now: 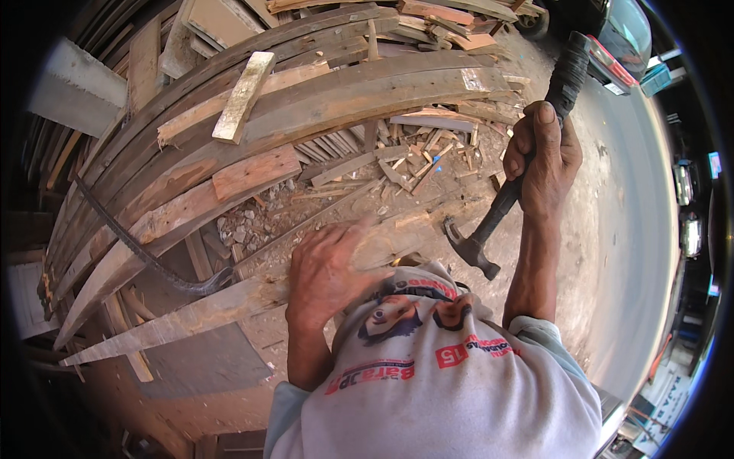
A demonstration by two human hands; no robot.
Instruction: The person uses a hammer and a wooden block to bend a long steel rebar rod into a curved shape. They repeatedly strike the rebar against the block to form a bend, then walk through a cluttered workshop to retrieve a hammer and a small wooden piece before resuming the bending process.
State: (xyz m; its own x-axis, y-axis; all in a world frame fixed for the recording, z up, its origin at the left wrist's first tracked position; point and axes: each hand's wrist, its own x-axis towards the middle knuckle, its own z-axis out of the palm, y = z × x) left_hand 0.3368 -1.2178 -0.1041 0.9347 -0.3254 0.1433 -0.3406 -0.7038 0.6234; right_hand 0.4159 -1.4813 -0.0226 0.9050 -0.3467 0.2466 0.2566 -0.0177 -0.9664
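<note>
My right hand (pixel 544 157) is raised and wrapped round the handle of a claw hammer (pixel 501 203). The dark, tape-wound grip points up and away; the metal head hangs low, near my right forearm. My left hand (pixel 329 264), blurred by motion, is over a long weathered plank (pixel 229 302) in front of my body. Its thumb stands apart from the fingers, and I see nothing held in it. Whether it touches the plank I cannot tell. To the left, a dark curved pry bar (pixel 138 249) lies across the beams, its bent end near the plank.
Several long wooden beams (pixel 321 107) lie side by side ahead, with a short pale wood block (pixel 243 98) across them. Wood scraps (pixel 428 157) and rubble (pixel 264 222) litter the ground between. A road (pixel 627 229) runs along the right, with a parked car (pixel 619 46) at the far right.
</note>
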